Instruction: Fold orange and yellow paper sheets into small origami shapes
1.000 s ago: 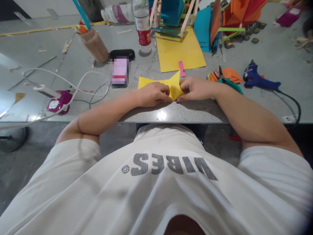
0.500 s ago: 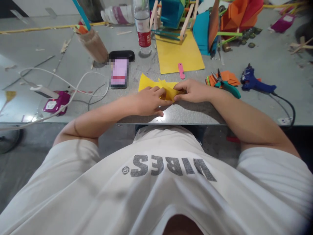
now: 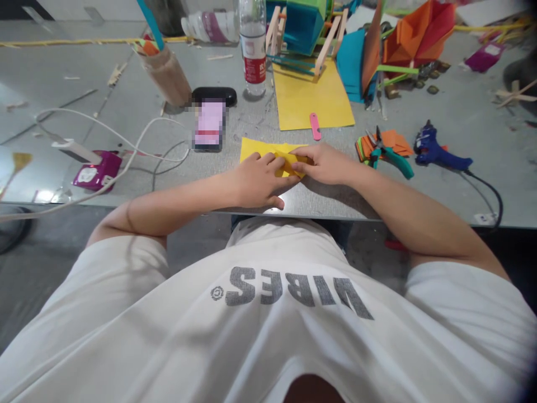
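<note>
A folded piece of yellow paper (image 3: pixel 251 148) lies near the table's front edge, largely covered by my hands. My left hand (image 3: pixel 262 178) rests on it, fingers spread over the paper and thumb held away from it. From the right, my right hand (image 3: pixel 325 163) pinches a folded part of the same paper between thumb and fingers. Just beyond sits a pink folding cutter (image 3: pixel 315 126), partly over a larger yellow sheet (image 3: pixel 293 106). Pliers with teal handles (image 3: pixel 394 159) lie on orange paper pieces (image 3: pixel 396 142) to the right of my right hand.
A blue glue gun (image 3: pixel 440 150) with a black cord lies at the right. Left of my hands are a phone (image 3: pixel 210 123) and a purple plug block (image 3: pixel 98 170) with white cables. A water bottle (image 3: pixel 253 53) and colourful paper structures (image 3: pixel 304 28) stand behind.
The yellow paper's raised flaps now lie flatter under my hands. My right hand has shifted slightly on the fold. The whole view has moved a little.
</note>
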The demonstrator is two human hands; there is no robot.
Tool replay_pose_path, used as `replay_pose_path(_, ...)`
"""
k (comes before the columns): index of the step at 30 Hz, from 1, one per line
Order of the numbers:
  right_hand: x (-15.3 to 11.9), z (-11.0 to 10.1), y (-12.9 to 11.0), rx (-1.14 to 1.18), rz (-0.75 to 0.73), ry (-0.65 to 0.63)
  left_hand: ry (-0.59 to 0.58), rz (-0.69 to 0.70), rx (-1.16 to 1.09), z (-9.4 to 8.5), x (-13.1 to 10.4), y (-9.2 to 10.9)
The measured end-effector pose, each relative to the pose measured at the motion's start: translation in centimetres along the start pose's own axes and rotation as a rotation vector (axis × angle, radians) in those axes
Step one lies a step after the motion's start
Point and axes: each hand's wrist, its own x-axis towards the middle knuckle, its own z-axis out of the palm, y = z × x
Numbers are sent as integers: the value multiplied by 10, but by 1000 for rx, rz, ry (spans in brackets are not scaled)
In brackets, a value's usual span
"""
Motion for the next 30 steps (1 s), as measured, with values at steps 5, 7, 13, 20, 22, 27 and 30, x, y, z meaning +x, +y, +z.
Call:
replay_pose_path(5,-1,-3,2,-23,40,39,7,30,-55,6,8,-13)
replay_pose_path(7,0,-4,6,9,53,65,20,64,-82,11,12,-21)
replay_pose_path(13,4,-5,19,59,90,115,53,146,-161,24,23,-37)
replay_pose_path(20,3,-4,10,-20,76,100,39,142,-194,19,21,-39)
replay_pose_path(22,3,-2,6,-41,88,89,22,108,-182,16,18,-36)
replay_pose_path(27,6,7,8,30,138,152,1,61,-123,10,12,-25)
replay_pose_path(30,9,12,14,122,147,199,-17,46,-79,7,10,-21)
